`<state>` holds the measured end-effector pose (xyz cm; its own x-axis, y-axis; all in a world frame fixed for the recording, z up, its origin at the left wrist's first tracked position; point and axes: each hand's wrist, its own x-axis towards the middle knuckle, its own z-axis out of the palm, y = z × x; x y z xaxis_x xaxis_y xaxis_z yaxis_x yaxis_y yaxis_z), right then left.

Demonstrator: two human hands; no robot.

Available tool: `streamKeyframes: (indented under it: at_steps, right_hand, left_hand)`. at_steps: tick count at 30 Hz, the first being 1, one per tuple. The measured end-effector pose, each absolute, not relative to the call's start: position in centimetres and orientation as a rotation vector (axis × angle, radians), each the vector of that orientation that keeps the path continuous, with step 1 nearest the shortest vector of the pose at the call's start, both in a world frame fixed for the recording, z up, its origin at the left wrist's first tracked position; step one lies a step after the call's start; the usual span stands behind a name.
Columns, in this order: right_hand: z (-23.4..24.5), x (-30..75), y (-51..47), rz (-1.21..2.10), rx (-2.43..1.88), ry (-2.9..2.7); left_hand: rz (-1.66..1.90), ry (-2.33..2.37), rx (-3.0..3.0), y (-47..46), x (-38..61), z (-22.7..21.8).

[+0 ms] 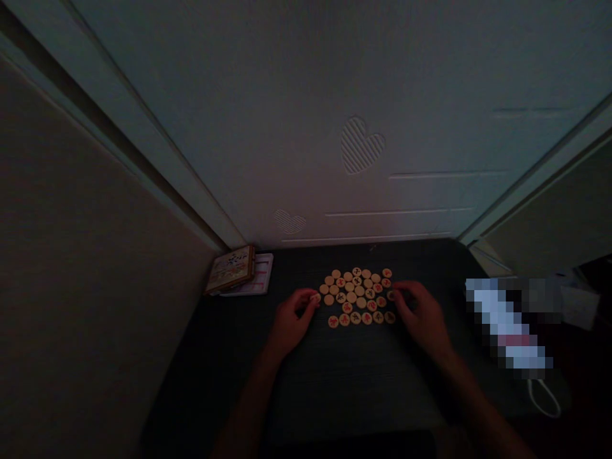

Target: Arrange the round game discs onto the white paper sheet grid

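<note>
Round wooden Chinese chess pieces [351, 297] lie flat in a loose cluster on the dark table, some face up with red or black characters, others showing plain backs. Along the near side runs a row of face-up pieces [366, 318]. My left hand [294, 319] is at the cluster's left edge, thumb and fingers pinching one chess piece [315, 298]. At the right edge is my right hand [421, 315], its thumb and fingertips closed on another chess piece [391, 296]. Whether that piece is lifted off the table, I cannot tell.
A wooden box with a decorated lid [232, 268] rests on a white tray-like item [262, 274] at the back left. A pixelated pale object [507, 325] with a white loop cord [545, 401] lies at the right. A white panel with embossed hearts [361, 146] rises behind the table [335, 389].
</note>
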<state>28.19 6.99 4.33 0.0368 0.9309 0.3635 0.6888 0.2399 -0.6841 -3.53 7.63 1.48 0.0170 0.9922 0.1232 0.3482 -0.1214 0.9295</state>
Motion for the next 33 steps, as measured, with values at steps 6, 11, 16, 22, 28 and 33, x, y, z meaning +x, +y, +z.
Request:
streamKeyframes:
  at_steps: [6, 11, 16, 22, 28, 33]
  right_hand:
    - [6.5, 29.4, 14.1, 0.413, -1.495, -1.994]
    - [6.1, 30.0, 16.2, 0.452, -1.389, -2.221]
    - [5.0, 29.5, 16.2, 0.466, -1.323, -2.256]
    - [4.0, 29.0, 16.1, 0.475, -1.252, -2.242]
    - [3.5, 28.9, 15.9, 0.375, -1.396, -2.193]
    - [3.4, 28.7, 16.0, 0.324, -1.478, -2.155]
  left_hand:
    - [1.127, 1.430, 1.641, 7.5, -3.8, 1.2]
    - [1.132, 1.414, 1.685, 7.4, -3.9, 1.5]
    - [1.096, 1.397, 1.754, 7.3, -3.9, 2.4]
    - [1.069, 1.427, 1.792, 7.1, -3.6, 3.3]
    - [0.998, 1.545, 1.734, 7.0, -3.5, 2.9]
    - [1.022, 1.550, 1.721, 7.0, -3.4, 2.8]
